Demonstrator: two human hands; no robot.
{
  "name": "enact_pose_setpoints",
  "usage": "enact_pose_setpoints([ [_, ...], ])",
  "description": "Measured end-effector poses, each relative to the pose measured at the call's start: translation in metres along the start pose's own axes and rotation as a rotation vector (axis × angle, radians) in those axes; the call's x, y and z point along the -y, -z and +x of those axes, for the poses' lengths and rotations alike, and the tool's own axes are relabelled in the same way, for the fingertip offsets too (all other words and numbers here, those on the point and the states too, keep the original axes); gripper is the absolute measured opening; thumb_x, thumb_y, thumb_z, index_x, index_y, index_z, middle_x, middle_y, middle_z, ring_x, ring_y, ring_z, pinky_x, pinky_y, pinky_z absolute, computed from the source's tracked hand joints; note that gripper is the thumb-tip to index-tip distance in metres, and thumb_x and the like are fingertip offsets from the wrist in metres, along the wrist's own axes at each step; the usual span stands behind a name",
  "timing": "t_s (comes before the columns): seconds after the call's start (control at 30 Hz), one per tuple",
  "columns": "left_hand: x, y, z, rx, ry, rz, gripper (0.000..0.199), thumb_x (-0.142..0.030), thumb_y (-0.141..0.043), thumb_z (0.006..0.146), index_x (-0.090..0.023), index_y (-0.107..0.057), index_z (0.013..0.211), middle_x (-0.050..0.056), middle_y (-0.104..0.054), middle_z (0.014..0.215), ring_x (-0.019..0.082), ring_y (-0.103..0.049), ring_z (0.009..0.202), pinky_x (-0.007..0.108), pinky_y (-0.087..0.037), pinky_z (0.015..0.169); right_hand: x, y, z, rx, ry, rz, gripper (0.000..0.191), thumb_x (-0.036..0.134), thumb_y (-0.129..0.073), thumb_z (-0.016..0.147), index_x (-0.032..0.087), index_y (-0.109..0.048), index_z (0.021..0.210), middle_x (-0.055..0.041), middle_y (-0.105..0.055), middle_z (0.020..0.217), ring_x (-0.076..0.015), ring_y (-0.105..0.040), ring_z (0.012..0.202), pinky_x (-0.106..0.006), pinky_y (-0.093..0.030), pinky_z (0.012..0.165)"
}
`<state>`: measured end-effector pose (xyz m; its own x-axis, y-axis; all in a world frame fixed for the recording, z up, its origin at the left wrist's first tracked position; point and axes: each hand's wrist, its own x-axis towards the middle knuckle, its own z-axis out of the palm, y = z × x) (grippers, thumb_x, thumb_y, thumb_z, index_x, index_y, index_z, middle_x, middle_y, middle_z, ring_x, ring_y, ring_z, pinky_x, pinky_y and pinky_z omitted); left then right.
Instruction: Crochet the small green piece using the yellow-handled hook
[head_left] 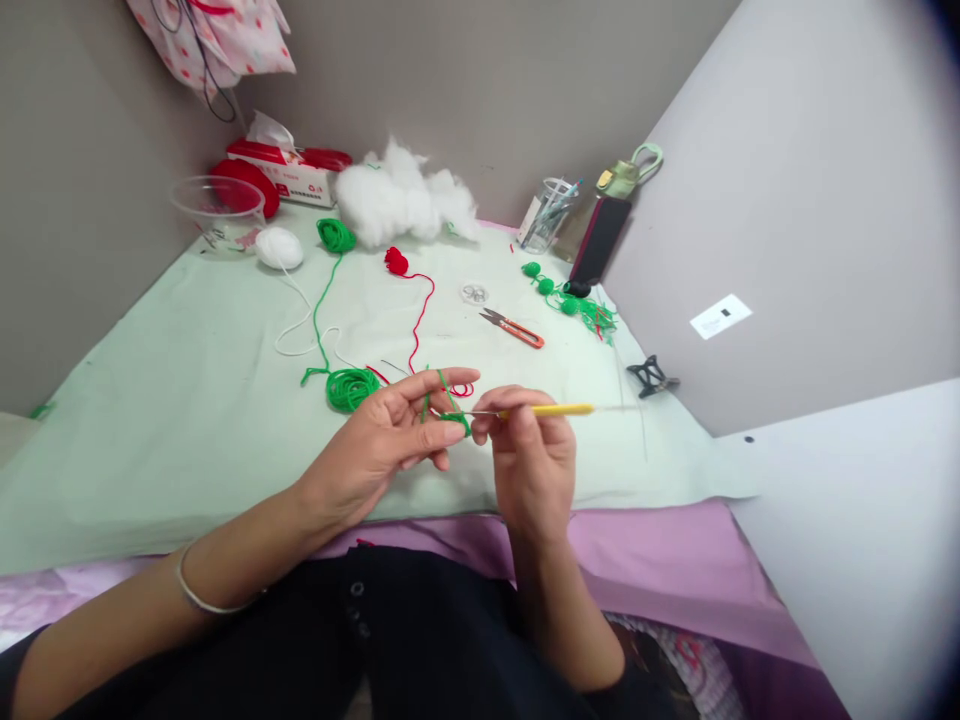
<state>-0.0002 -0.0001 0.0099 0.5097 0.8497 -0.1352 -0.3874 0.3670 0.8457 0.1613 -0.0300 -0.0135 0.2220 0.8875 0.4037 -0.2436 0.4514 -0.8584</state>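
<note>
Between thumb and fingers, my left hand (386, 425) pinches a small green crochet piece (459, 422), and a strand of green yarn loops over its raised index finger. My right hand (532, 455) grips a crochet hook (559, 410) by its yellow handle. The hook's metal shaft points left and meets the green piece near my left fingertips; its very tip is hidden in the yarn. Just left of my left hand lies a wound coil of green yarn (352, 390). Some red yarn (463, 390) shows on the table behind my hands.
Orange-handled thread snips (514, 328) and a small clear dish (474, 293) lie beyond my hands. Farther back are white stuffing (405, 200), a white yarn ball (279, 248), a green yarn ball (335, 236), a plastic tub (217, 215) and a bottle (619, 178). Green crocheted balls (546, 286) lie at right.
</note>
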Motion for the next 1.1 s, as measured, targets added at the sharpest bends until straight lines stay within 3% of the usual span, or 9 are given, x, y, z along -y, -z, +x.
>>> enact_pose_setpoints([
  [0.23,0.005,-0.005,-0.002,-0.117,-0.122,0.124,0.038,-0.028,-0.089,0.081,-0.027,-0.082,0.119,-0.001,-0.069,0.09,0.005,-0.059,0.061,0.016,-0.043,0.054,-0.007,-0.006,-0.011,0.003,0.227,-0.375,0.023,0.02,-0.06,0.103,0.03,-0.079,0.11,-0.0027,-0.079,0.098,-0.0142,-0.071,0.081,-0.03,-0.059,0.071],
  [0.4,0.003,-0.007,0.001,-0.075,0.067,-0.119,0.039,-0.027,-0.089,0.081,-0.021,-0.082,0.118,-0.005,-0.06,0.072,0.0,-0.035,0.047,0.015,-0.048,0.056,-0.009,-0.004,-0.014,-0.035,0.609,-0.73,0.033,0.013,-0.068,0.096,0.033,-0.077,0.121,-0.0061,-0.077,0.111,-0.0197,-0.074,0.099,-0.036,-0.064,0.08],
  [0.47,0.002,-0.006,0.002,-0.063,0.131,-0.185,0.034,-0.025,-0.088,0.081,-0.018,-0.084,0.114,-0.007,-0.054,0.067,-0.002,-0.027,0.046,0.015,-0.052,0.061,-0.006,-0.003,-0.012,-0.06,0.485,-0.631,0.027,0.014,-0.061,0.1,0.029,-0.077,0.116,-0.0045,-0.076,0.097,-0.018,-0.073,0.086,-0.035,-0.063,0.074],
  [0.57,0.002,-0.007,0.002,-0.145,0.023,-0.188,0.041,-0.017,-0.09,0.077,-0.024,-0.084,0.117,-0.005,-0.06,0.074,0.001,-0.044,0.055,0.014,-0.055,0.068,-0.003,-0.005,-0.008,-0.069,0.294,-0.462,0.024,0.017,-0.053,0.104,0.025,-0.076,0.108,-0.0026,-0.072,0.089,-0.014,-0.068,0.07,-0.032,-0.06,0.064],
  [0.63,0.004,-0.009,0.001,-0.18,-0.061,-0.153,0.051,-0.014,-0.091,0.075,-0.028,-0.081,0.123,-0.003,-0.066,0.083,0.005,-0.057,0.07,0.013,-0.054,0.072,-0.006,-0.006,-0.008,-0.037,0.362,-0.541,0.022,0.016,-0.059,0.101,0.026,-0.077,0.109,-0.0042,-0.074,0.095,-0.0156,-0.071,0.079,-0.032,-0.062,0.069],
  [0.73,0.005,-0.009,0.002,-0.108,0.055,-0.212,0.041,-0.018,-0.087,0.081,-0.023,-0.082,0.122,-0.003,-0.064,0.079,0.003,-0.048,0.06,0.015,-0.056,0.071,-0.01,-0.006,-0.009,-0.053,0.588,-0.709,0.027,0.011,-0.066,0.096,0.028,-0.078,0.113,-0.006,-0.076,0.103,-0.0188,-0.073,0.094,-0.035,-0.062,0.078],
  [0.8,0.004,-0.006,0.003,-0.082,0.119,-0.256,0.031,-0.018,-0.084,0.084,-0.017,-0.084,0.115,-0.004,-0.06,0.074,0.001,-0.038,0.052,0.016,-0.058,0.07,-0.009,-0.004,-0.008,-0.091,0.492,-0.612,0.025,0.014,-0.062,0.099,0.028,-0.078,0.112,-0.0045,-0.075,0.095,-0.0176,-0.071,0.086,-0.034,-0.06,0.073],
  [0.9,0.001,-0.003,0.003,-0.111,0.027,-0.219,0.03,-0.014,-0.085,0.081,-0.02,-0.085,0.111,-0.003,-0.063,0.079,0.002,-0.046,0.057,0.015,-0.057,0.071,-0.005,-0.003,-0.005,-0.099,0.241,-0.31,0.02,0.022,-0.058,0.103,0.027,-0.078,0.105,-0.0011,-0.071,0.087,-0.0133,-0.065,0.071,-0.031,-0.055,0.065],
  [1.1,0.004,-0.006,-0.005,-0.064,-0.074,0.007,0.038,-0.023,-0.085,0.085,-0.028,-0.08,0.123,-0.001,-0.069,0.091,0.01,-0.064,0.077,0.02,-0.055,0.071,-0.003,-0.005,-0.005,-0.051,0.087,-0.24,0.014,0.029,-0.066,0.1,0.026,-0.08,0.101,-0.0021,-0.076,0.092,-0.0142,-0.068,0.08,-0.03,-0.056,0.074],
])
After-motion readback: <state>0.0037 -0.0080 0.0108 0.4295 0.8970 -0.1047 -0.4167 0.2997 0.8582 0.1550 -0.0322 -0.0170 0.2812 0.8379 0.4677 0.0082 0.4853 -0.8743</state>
